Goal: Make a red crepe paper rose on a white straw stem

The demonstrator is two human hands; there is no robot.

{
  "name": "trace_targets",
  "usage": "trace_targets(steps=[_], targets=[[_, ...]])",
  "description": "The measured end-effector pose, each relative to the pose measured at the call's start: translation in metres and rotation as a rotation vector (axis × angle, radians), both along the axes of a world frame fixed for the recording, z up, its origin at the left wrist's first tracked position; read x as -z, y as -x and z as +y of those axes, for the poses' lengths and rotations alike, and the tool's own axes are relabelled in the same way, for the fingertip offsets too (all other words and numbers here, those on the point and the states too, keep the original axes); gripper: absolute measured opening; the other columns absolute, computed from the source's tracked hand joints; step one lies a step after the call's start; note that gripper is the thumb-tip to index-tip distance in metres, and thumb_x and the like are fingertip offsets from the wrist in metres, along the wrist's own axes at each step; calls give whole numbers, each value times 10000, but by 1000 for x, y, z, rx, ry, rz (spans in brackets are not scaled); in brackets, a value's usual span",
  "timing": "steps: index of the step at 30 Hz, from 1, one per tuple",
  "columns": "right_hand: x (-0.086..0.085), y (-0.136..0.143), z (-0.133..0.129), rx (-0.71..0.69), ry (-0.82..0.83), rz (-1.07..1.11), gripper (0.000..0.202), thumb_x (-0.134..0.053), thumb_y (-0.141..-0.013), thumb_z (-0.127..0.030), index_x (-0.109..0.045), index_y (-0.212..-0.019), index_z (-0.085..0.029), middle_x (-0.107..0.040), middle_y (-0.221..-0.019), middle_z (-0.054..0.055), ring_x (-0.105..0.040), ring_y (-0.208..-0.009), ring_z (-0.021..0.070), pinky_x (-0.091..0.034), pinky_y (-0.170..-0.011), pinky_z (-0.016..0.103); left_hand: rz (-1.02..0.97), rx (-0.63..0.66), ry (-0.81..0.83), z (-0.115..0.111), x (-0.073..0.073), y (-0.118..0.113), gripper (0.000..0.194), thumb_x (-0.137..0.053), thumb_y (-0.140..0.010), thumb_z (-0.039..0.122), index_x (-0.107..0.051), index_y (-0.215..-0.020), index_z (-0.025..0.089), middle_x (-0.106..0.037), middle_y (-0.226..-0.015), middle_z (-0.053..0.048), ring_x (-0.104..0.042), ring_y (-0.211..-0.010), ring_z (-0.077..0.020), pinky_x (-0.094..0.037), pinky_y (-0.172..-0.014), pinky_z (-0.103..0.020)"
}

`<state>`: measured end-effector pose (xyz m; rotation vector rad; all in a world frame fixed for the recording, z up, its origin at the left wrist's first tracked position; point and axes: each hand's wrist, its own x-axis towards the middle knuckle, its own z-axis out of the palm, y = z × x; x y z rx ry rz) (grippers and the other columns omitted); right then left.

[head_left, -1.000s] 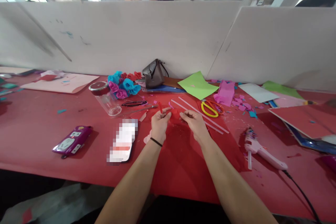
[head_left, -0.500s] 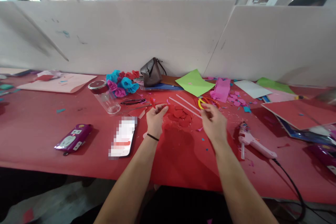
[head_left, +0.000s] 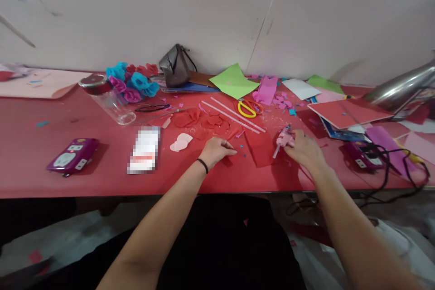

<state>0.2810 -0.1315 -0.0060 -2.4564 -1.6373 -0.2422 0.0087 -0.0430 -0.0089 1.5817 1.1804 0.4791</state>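
My left hand is closed in a pinch above the front of the red-covered table. A small, narrow red paper piece sticks up from behind its fingers and seems held there; the grip itself is partly hidden. My right hand is wrapped round the pink glue gun, whose handle is hidden under the palm. A clear glue stick shows at the gun's side. Between the hands lies a red paper sheet. Loose red petal-shaped paper pieces and pale pink cut pieces lie beyond and left of my left hand.
Two pale glue sticks and yellow-handled scissors lie farther back. Leftward are a phone, a purple power socket, a clear jar and paper flowers. Another purple socket with black cords stands right.
My right hand has moved right and down from beside the scissors and taken hold of the glue gun. My left hand has come toward the table's front middle. The view has tilted down and rightward.
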Motion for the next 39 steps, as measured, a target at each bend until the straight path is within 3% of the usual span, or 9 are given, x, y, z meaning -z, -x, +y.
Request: trace_targets(steps=[5, 8, 13, 22, 28, 36, 39], targets=[[-20, 9, -18, 66, -362, 200, 519, -577, -664, -330, -558, -1135, -114, -666, -1038, 165, -627, -917, 289, -475, -808, 402, 52, 50, -28, 1, 4, 6, 101, -701, -603, 227, -703, -674, 155, -674, -659, -21, -586, -647, -140, -438, -607, -250], [-32, 24, -33, 118, -427, 372, 511, -602, -633, -375, -619, -1088, -142, -693, -925, 105, -638, -796, 247, -486, -772, 381, 50, 43, -93, 0, 6, 6, 66, -676, -591, 172, -704, -650, 164, -676, -634, -14, -591, -647, -141, -440, -595, -237], [-31, 53, -53, 65, -307, 690, 405, -610, -627, -396, -686, -924, -131, -666, -699, 37, -588, -630, 194, -467, -600, 305, 64, -6, -171, -5, 6, 5, 47, -688, -584, 149, -702, -586, 194, -665, -592, -7, -597, -636, -157, -447, -620, -254], [-21, 90, -65, -188, -7, 1050, 350, -600, -727, -487, -615, -845, -157, -669, -639, 28, -619, -570, 182, -485, -550, 291, 30, 1, -156, 0, 10, 3, 161, -731, -555, 152, -708, -712, 173, -632, -600, 24, -581, -613, -123, -443, -589, -211], [-19, 96, -62, -356, 140, 934, 402, -483, -819, -544, -496, -605, -203, -531, -442, -26, -523, -435, 133, -402, -483, 249, 32, 34, -166, 5, 12, 3, 169, -755, -551, 162, -700, -711, 161, -646, -607, 15, -587, -608, -122, -441, -574, -204], [-17, 97, -56, -405, 179, 802, 449, -437, -850, -533, -463, -528, -221, -494, -434, -28, -492, -429, 137, -385, -497, 262, 33, 34, -154, 5, 13, 4, 159, -762, -548, 182, -699, -694, 168, -662, -615, 5, -604, -634, -139, -455, -600, -215], [-19, 99, -55, -401, 183, 779, 408, -440, -847, -526, -496, -580, -224, -493, -440, -35, -488, -428, 142, -383, -497, 267, 27, 27, -167, 5, 13, 4, 147, -759, -541, 171, -691, -671, 174, -657, -609, 11, -594, -620, -131, -445, -577, -208]])
